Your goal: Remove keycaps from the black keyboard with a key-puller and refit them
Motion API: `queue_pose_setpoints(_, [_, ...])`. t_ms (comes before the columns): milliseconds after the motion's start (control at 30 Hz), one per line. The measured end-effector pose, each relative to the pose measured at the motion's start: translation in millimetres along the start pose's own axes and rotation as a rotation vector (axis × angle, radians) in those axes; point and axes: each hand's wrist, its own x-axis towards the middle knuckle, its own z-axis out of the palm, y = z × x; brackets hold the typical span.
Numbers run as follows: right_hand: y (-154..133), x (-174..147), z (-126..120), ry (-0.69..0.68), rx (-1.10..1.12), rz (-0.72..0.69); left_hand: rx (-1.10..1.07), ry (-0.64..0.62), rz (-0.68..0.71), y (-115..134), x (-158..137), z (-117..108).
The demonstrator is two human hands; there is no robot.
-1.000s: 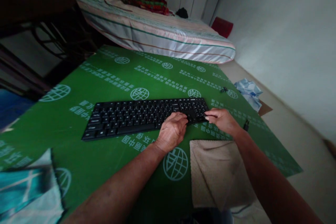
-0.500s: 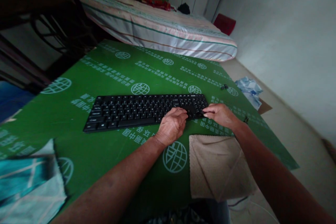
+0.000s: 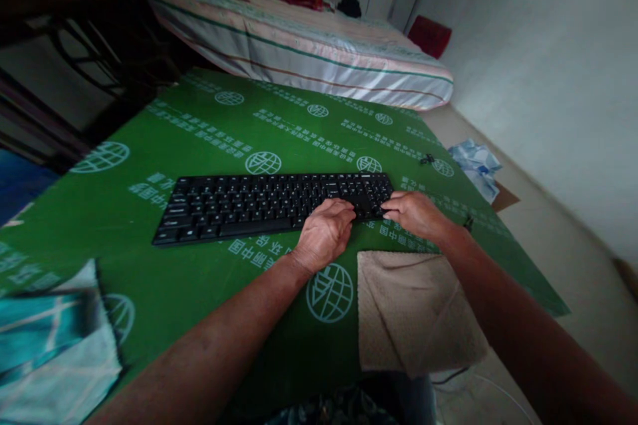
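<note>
The green board [image 3: 194,136] underlies the grip. The keyboard [image 3: 234,207] lies beneath the left hand [image 3: 326,229], extending leftward — uneven pressure could skid it. The right hand [image 3: 413,214] is at its right end; whether either hand clamps anything cannot be determined.

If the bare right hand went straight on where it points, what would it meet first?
The right hand would likely meet the long black plastic keyboard first, at the number-key end; the fingers may be touching it now. The left hand lies roughly beyond.
</note>
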Motion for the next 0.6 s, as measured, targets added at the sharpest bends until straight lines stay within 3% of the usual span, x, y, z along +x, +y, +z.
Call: queue_pose_setpoints(600, [-8.6, 1.8, -12.4, -0.103, -0.245, -0.088, 0.009, -0.001, 0.001, 1.0, 0.5, -1.4])
